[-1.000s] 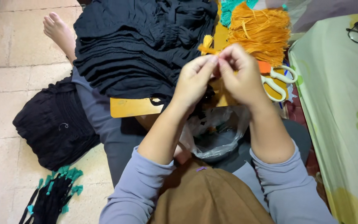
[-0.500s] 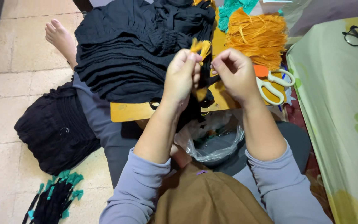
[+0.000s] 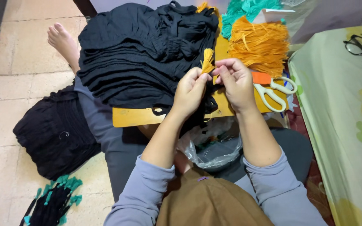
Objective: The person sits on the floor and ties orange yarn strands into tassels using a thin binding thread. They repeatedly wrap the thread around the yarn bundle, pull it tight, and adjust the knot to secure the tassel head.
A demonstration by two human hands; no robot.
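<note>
At lower centre a crumpled clear plastic bag (image 3: pixel 213 150) sits in the lap. Above it, mid-frame, the left hand (image 3: pixel 189 92) pinches a small mustard-yellow thread tassel (image 3: pixel 208 62) by its base, and the right hand (image 3: pixel 235 81) closes its fingertips on the same spot. Under them lies a tan wooden board (image 3: pixel 139 116) bearing a pile of black pleated fabric (image 3: pixel 143 54). White-handled scissors (image 3: pixel 273 90) lie right; a heap of orange tassels (image 3: pixel 258 44) sits top centre. A slack pinch could let the tassel's threads fray or drop.
</note>
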